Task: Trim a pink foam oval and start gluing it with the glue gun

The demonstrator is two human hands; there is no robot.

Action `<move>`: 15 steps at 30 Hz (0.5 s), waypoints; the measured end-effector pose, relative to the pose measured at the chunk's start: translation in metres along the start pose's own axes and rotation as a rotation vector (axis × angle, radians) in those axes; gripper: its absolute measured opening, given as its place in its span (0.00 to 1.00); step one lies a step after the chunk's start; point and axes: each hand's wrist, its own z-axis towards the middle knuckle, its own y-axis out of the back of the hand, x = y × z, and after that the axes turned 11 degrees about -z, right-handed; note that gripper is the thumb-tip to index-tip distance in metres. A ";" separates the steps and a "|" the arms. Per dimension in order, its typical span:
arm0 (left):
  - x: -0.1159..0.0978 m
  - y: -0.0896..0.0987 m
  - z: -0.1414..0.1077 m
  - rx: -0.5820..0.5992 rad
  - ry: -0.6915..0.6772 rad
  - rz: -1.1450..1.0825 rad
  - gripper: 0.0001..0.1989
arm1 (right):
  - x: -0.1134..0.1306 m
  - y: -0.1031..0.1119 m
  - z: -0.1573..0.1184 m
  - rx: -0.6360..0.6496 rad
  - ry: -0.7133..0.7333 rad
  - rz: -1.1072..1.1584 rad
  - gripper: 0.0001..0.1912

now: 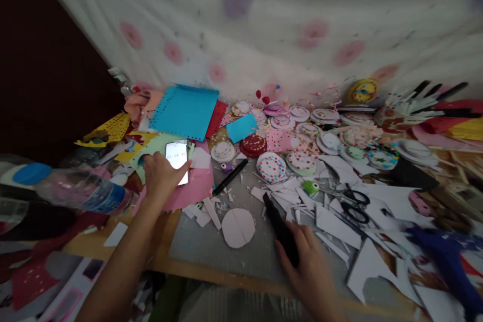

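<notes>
Head view, tool: I see a long black tool [279, 229], matte and straight, its far end pointing up and left over the mat [204, 254], just right of the disc.
Right hand: my right hand [307, 259] is closed round the tool's near end, thumb on the left side.
Disc: white, nearly round, a little angular at the rim, a slanting line across its face; this disc [238, 228] lies flat on the mat, between the hands.
Phone: the phone [176, 155] has a lit white screen with a row of digits too soft for me to read surely.
Left hand: my left hand [162, 173] is partly curled at the phone, thumb across its lower part; I cannot tell whether it grips.
Pen: a black pen [231, 177] lies aslant beyond the disc.
Clutter: white scraps [337, 224] crowd the tool's right side, with black scissors [354, 206] among them.
Back: decorated rounds [270, 167] fill the far side, below a flowered cloth [271, 5].
Left edge: a clear bottle [86, 193] with a blue cap leans there.
</notes>
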 end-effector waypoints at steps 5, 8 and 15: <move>0.010 -0.022 0.034 0.143 0.068 0.016 0.49 | -0.003 -0.006 -0.001 -0.040 0.008 0.029 0.16; 0.018 -0.024 0.041 0.218 0.022 0.008 0.42 | -0.004 -0.006 0.001 -0.059 0.010 0.036 0.16; 0.032 0.003 0.059 0.195 -0.094 0.065 0.32 | -0.007 -0.001 0.004 -0.035 0.036 0.060 0.15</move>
